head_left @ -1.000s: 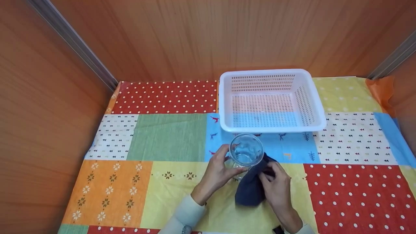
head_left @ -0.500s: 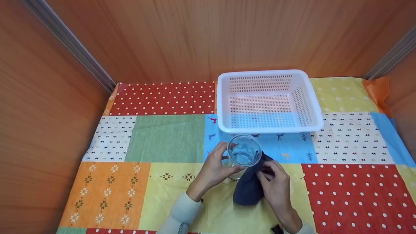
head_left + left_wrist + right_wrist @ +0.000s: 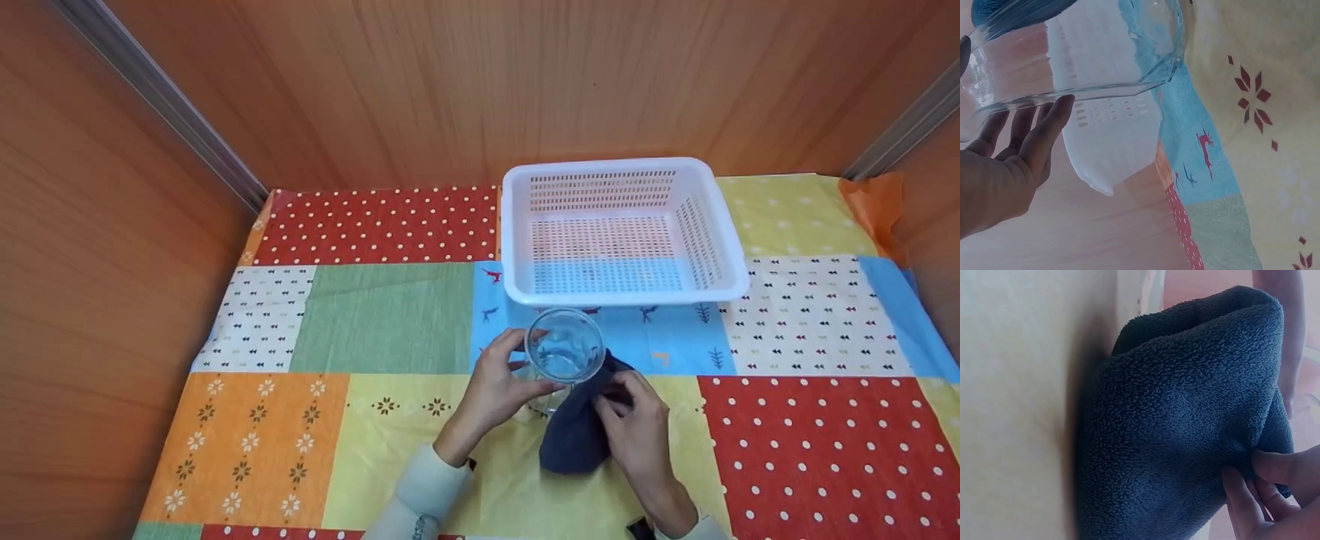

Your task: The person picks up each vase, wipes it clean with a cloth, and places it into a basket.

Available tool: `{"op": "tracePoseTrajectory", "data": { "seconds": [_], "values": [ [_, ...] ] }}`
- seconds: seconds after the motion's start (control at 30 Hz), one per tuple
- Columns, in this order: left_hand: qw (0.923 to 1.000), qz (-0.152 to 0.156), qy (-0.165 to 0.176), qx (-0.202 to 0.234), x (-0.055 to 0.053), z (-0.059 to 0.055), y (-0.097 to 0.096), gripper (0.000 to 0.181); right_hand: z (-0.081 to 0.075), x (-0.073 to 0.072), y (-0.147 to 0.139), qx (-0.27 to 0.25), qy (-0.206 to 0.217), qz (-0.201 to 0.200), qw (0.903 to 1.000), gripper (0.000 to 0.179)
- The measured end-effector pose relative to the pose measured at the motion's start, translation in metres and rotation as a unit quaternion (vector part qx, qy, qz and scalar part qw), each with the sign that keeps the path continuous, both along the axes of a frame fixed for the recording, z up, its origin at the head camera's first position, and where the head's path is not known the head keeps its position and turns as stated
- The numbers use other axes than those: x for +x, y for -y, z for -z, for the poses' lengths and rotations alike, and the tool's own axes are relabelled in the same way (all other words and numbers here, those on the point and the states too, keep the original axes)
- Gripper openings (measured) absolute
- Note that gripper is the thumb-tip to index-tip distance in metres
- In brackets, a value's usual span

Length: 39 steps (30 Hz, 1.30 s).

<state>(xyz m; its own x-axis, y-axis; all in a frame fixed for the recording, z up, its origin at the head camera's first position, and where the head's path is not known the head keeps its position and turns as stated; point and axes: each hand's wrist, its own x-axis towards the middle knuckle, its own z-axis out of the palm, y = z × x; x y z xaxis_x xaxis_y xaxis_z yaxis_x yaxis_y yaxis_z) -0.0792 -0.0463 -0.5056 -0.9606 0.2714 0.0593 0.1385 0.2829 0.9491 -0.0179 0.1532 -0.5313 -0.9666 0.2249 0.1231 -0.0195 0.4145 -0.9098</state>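
Note:
A clear drinking glass [image 3: 564, 346] stands mouth up in front of the basket in the head view. My left hand [image 3: 499, 384] grips its left side, thumb at the near side and fingers round the far side. In the left wrist view the fingertips press along the wall of the glass [image 3: 1112, 87]. My right hand [image 3: 637, 427] pinches a dark blue-grey terry towel [image 3: 574, 439], which lies against the right side of the glass and hangs down in front. The right wrist view shows the thumb and fingers bunching the folded towel [image 3: 1179, 410]. The glass's base is partly hidden.
A white plastic basket [image 3: 517, 289] with slotted walls stands just behind the glass. A patchwork cloth [image 3: 390, 319] covers the table. Wood-look panels [image 3: 420, 90] rise at the back and on both sides. Its orange corner [image 3: 877, 210] is crumpled at the back right.
Both hands, the glass and the towel hold almost the same place. The whole head view has shifted slightly; no grip has changed.

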Motion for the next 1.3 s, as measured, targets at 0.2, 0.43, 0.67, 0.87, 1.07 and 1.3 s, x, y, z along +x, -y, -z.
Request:
{"op": "tracePoseTrajectory", "data": {
  "seconds": [0.2, 0.43, 0.67, 0.87, 1.07, 1.3],
  "values": [
    [0.9996, -0.006, 0.026, 0.008, 0.001, -0.002, -0.001, 0.060, 0.003, 0.001, 0.000, 0.008, 0.003, 0.001, 1.0000, 0.019],
    [0.9994, -0.007, 0.033, 0.010, 0.000, -0.002, -0.001, 0.060, -0.002, 0.000, 0.002, 0.001, -0.021, 0.010, 0.9997, 0.021],
    [0.9991, -0.004, 0.031, 0.029, -0.001, -0.001, -0.001, 0.057, -0.013, -0.002, 0.005, -0.015, -0.067, 0.019, 0.9975, 0.020],
    [0.9993, 0.000, 0.029, 0.025, -0.002, -0.001, -0.003, 0.057, -0.011, -0.005, 0.004, 0.002, -0.060, 0.027, 0.9978, 0.020],
    [0.9993, 0.000, 0.029, 0.022, -0.002, -0.001, -0.002, 0.057, -0.006, -0.005, 0.003, 0.017, -0.046, 0.021, 0.9986, 0.018],
    [0.9992, -0.001, 0.034, 0.021, -0.001, -0.001, -0.001, 0.056, 0.007, 0.000, 0.000, 0.045, -0.018, 0.011, 0.9987, 0.020]
  ]
}}
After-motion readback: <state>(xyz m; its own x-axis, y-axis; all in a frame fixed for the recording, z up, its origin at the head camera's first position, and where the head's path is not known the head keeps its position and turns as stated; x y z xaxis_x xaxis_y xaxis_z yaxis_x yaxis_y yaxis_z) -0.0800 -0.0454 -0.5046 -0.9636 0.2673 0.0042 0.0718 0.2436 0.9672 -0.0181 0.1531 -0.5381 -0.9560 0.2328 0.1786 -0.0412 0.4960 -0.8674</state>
